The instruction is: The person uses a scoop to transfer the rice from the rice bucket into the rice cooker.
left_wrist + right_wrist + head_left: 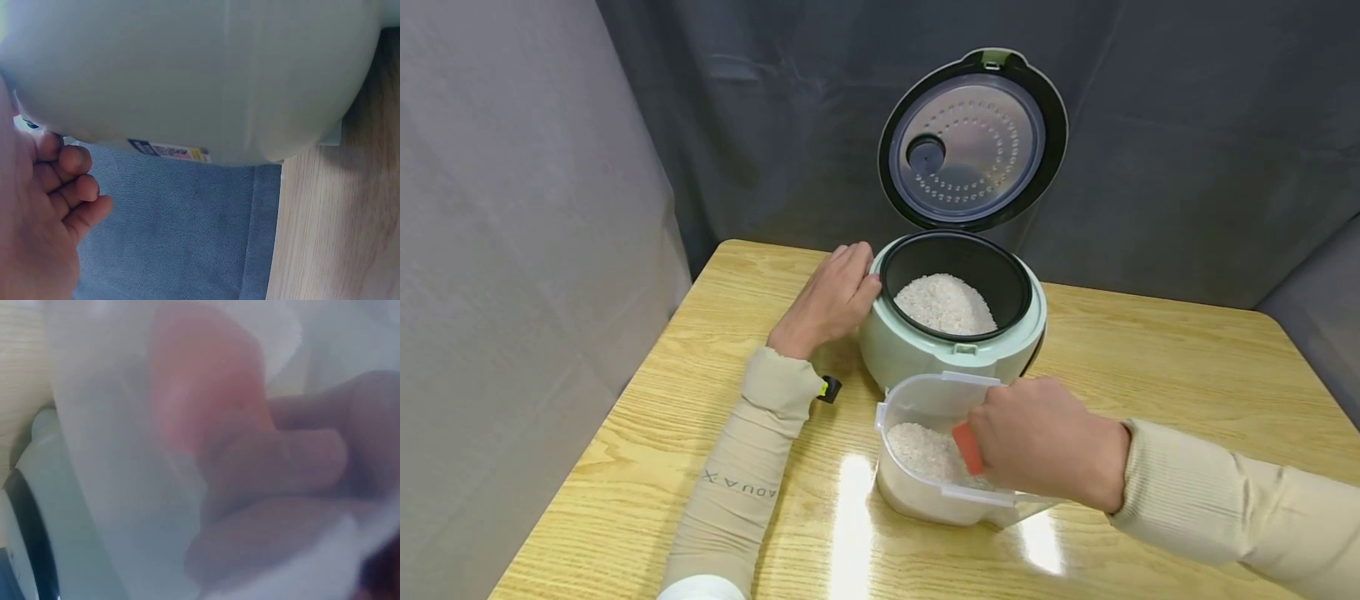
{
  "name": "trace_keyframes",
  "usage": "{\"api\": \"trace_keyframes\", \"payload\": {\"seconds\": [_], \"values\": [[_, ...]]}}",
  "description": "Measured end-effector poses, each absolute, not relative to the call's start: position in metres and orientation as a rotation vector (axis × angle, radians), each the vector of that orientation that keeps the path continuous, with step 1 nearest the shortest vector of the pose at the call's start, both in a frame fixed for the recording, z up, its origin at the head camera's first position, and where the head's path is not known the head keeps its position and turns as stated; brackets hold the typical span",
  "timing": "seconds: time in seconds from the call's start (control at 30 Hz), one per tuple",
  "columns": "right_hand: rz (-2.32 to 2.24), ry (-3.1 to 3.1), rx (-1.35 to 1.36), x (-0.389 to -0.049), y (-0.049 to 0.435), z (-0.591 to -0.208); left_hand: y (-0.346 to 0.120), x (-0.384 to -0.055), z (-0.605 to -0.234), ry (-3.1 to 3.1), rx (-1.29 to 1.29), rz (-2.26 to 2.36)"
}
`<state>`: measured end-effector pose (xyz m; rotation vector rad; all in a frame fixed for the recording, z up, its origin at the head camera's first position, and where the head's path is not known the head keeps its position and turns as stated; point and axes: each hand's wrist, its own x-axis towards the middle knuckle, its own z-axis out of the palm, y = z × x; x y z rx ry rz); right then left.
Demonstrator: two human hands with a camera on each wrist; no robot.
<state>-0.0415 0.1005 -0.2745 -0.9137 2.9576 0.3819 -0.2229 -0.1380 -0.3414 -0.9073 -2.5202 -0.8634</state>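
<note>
A pale green rice cooker (887, 350) stands with its lid (977, 150) raised, white rice (943, 304) heaped in its dark inner pot (1007, 283). My left hand (831, 300) rests against the cooker's left side near the rim; its fingers (81, 187) bend loosely in the left wrist view, most tips apart from the body. In front stands a clear plastic container (917, 500) with more rice (917, 446) inside. Reaching into it, my right hand (1037, 437) grips an orange-red scoop (967, 448), whose blurred shape shows through the container wall in the right wrist view.
Everything stands on a light wooden table (1150, 358). Behind it hangs a dark grey curtain (775, 125), close to the raised lid. A lighter grey partition (535, 208) rises along the left side. The container's handle (1030, 507) points right, under my right forearm.
</note>
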Motion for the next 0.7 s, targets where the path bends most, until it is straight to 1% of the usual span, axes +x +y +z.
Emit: {"api": "trace_keyframes", "payload": {"seconds": [0.43, 0.7], "values": [[0.430, 3.001, -1.113, -0.044, 0.099, -0.296, -0.137, -0.223, -0.341, -2.514, -0.915, -0.853], [0.425, 2.971, -1.061, -0.045, 0.099, -0.301, -0.138, -0.223, -0.341, -2.516, -0.907, -0.860]]}}
